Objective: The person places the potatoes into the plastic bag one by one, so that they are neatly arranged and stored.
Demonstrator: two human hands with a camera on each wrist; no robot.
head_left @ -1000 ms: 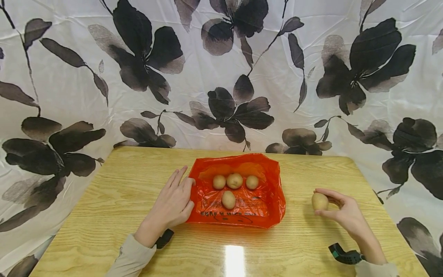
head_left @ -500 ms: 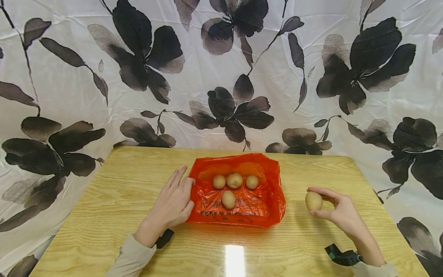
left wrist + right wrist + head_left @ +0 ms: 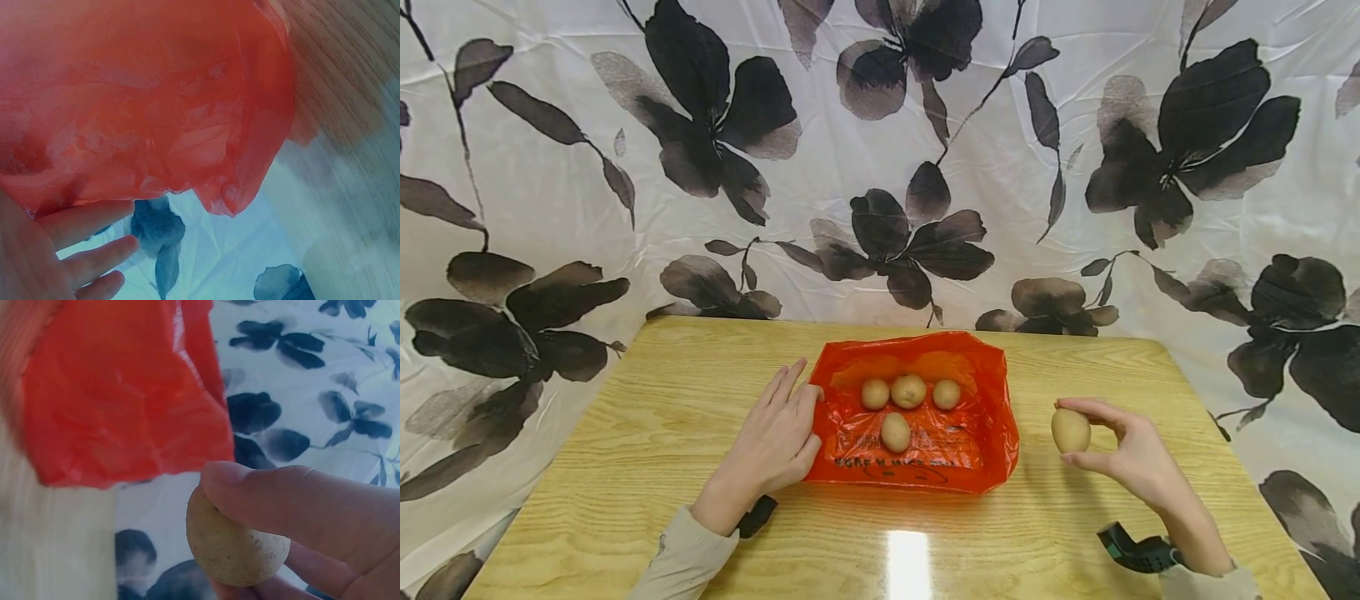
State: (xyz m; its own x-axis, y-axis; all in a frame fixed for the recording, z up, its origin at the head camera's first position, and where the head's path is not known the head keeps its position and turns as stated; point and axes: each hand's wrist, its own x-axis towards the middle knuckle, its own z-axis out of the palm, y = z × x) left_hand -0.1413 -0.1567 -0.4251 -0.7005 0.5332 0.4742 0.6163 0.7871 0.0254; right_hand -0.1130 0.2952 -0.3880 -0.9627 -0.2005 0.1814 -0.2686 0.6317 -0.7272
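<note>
An orange-red plastic bag [image 3: 996, 467] lies spread on the table with its sides raised. Several potatoes [image 3: 908, 391] are inside: a row along the back and a single one [image 3: 895, 433] in front. My left hand [image 3: 778, 437] holds the bag's left rim, index finger bent at the edge. Other fingers extend outside the bag wall in the left wrist view; the thumb is hidden there. To the right of the bag, my right hand [image 3: 1131, 454] pinches another potato [image 3: 1071, 431] between thumb and fingertips, above the table. Its speckled skin shows in the right wrist view.
The light wooden table [image 3: 647, 417] ends at a floral curtain [image 3: 880, 125] that hangs behind it. A black wrist camera [image 3: 1138, 550] sits below my right hand, another [image 3: 756, 517] below the left. Bright glare [image 3: 908, 567] lies on the table's front.
My right hand has moved left, nearer the bag, and slightly up with the potato. The left hand, the bag and the potatoes in it have stayed put.
</note>
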